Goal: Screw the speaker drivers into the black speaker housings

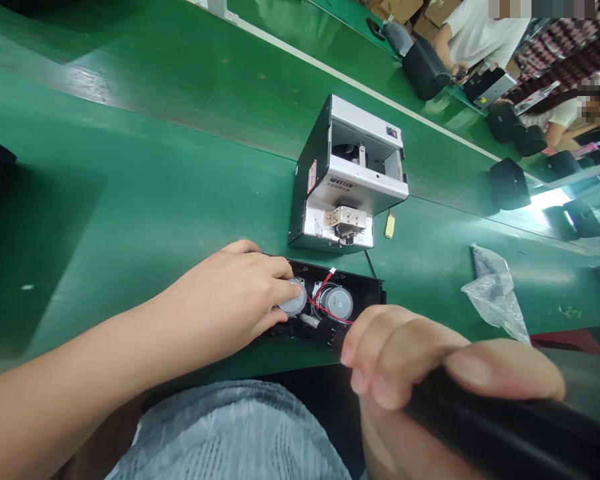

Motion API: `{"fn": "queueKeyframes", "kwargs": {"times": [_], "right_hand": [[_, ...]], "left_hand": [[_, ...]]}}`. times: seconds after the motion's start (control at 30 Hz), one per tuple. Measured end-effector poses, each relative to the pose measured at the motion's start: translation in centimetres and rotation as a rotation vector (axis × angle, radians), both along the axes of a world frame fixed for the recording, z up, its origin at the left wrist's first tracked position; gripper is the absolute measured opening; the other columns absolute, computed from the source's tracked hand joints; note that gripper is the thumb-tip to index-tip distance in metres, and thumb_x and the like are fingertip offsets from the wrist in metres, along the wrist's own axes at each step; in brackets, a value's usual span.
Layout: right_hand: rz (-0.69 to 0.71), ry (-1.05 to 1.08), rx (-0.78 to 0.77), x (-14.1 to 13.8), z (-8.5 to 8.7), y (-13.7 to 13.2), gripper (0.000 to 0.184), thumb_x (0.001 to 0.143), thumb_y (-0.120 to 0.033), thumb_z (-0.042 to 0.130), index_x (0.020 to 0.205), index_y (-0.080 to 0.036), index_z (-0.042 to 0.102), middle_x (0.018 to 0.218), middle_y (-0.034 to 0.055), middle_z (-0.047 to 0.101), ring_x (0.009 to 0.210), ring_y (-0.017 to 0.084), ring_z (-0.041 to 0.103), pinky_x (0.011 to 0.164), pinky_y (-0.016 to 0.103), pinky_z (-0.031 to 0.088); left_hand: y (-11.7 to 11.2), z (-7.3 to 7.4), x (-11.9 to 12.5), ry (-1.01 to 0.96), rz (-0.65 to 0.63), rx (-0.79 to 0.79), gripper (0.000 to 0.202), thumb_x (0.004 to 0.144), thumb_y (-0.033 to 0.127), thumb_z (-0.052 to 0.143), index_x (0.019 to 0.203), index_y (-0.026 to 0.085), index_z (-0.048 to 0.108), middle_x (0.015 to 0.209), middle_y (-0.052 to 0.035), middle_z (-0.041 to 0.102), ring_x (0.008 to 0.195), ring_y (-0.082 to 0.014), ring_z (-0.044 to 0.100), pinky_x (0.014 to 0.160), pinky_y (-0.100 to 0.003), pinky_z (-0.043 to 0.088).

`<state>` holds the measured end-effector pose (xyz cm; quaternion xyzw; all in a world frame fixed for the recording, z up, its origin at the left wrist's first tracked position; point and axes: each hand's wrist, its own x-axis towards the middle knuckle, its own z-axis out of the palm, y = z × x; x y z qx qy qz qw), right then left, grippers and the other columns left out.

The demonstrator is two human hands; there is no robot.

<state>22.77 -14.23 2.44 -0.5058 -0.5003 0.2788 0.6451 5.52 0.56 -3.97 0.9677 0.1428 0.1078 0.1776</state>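
Observation:
My left hand [250, 293] has its fingers curled over the round grey back of a speaker driver [294, 303], in a long black speaker housing [367, 283]. Beside it in the housing sits a second speaker driver [338, 303], with a red wire [324, 285] ending in a small white plug. Closed around a black electric screwdriver [330, 335] is my right hand [405, 360]. The screwdriver's front end points left at the housing near the left driver; whether its bit touches a screw cannot be made out.
A silver and black screw feeder [350, 180] stands on the green table [180, 180] just behind the housing. To the right lie a clear plastic bag [497, 287] and a small yellow piece [390, 225]. Two people work across the table among several black speaker boxes [425, 70].

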Motion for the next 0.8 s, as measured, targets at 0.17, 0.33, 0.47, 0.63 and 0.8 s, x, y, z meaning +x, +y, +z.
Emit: {"fn": "queueKeyframes", "kwargs": {"times": [0.17, 0.33, 0.47, 0.63, 0.8], "right_hand": [[0.12, 0.019, 0.111, -0.6, -0.3, 0.2, 0.022, 0.109, -0.031, 0.066, 0.122, -0.031, 0.084, 0.063, -0.0032, 0.068, 0.054, 0.017, 0.066, 0.06, 0.038, 0.062], [0.123, 0.073, 0.127, -0.6, -1.2, 0.6, 0.026, 0.103, -0.024, 0.064, 0.119, -0.027, 0.085, 0.066, -0.0007, 0.072, 0.056, 0.019, 0.068, 0.063, 0.04, 0.063], [0.103, 0.065, 0.122, -0.6, -1.4, 0.2, 0.027, 0.104, -0.023, 0.062, 0.121, -0.027, 0.083, 0.069, -0.0001, 0.074, 0.06, 0.019, 0.07, 0.066, 0.041, 0.064], [0.039, 0.067, 0.127, -0.9, -1.9, -0.6, 0.027, 0.107, -0.024, 0.059, 0.123, -0.028, 0.081, 0.074, 0.0014, 0.076, 0.065, 0.021, 0.073, 0.068, 0.044, 0.065], [-0.056, 0.066, 0.169, -1.6, -2.2, -0.1, 0.025, 0.109, -0.029, 0.06, 0.122, -0.03, 0.081, 0.072, 0.0003, 0.075, 0.062, 0.02, 0.072, 0.065, 0.041, 0.064]], "left_hand": [[-0.2, 0.3, 0.0, 0.026, -0.002, -0.018, 0.021, 0.098, 0.031, 0.082, 0.119, 0.028, 0.083, 0.12, -0.0028, 0.085, 0.103, -0.0266, 0.081, 0.098, -0.045, 0.05], [-0.4, 0.2, 0.0, -0.039, 0.002, -0.044, 0.014, 0.102, 0.029, 0.077, 0.115, 0.028, 0.083, 0.114, -0.0028, 0.084, 0.103, -0.0244, 0.08, 0.098, -0.042, 0.049], [-0.5, 0.2, 0.0, -0.017, 0.001, -0.03, 0.015, 0.1, 0.027, 0.078, 0.115, 0.028, 0.083, 0.112, -0.0027, 0.084, 0.102, -0.0243, 0.08, 0.097, -0.042, 0.048], [-0.3, 0.3, 0.0, 0.027, -0.001, -0.006, 0.021, 0.094, 0.025, 0.085, 0.114, 0.028, 0.084, 0.114, -0.0023, 0.085, 0.098, -0.0269, 0.081, 0.093, -0.045, 0.051], [-0.3, 0.0, -0.1, -0.027, 0.016, 0.039, 0.024, 0.089, 0.022, 0.086, 0.112, 0.028, 0.083, 0.116, -0.0034, 0.087, 0.095, -0.0298, 0.083, 0.096, -0.052, 0.053]]}}
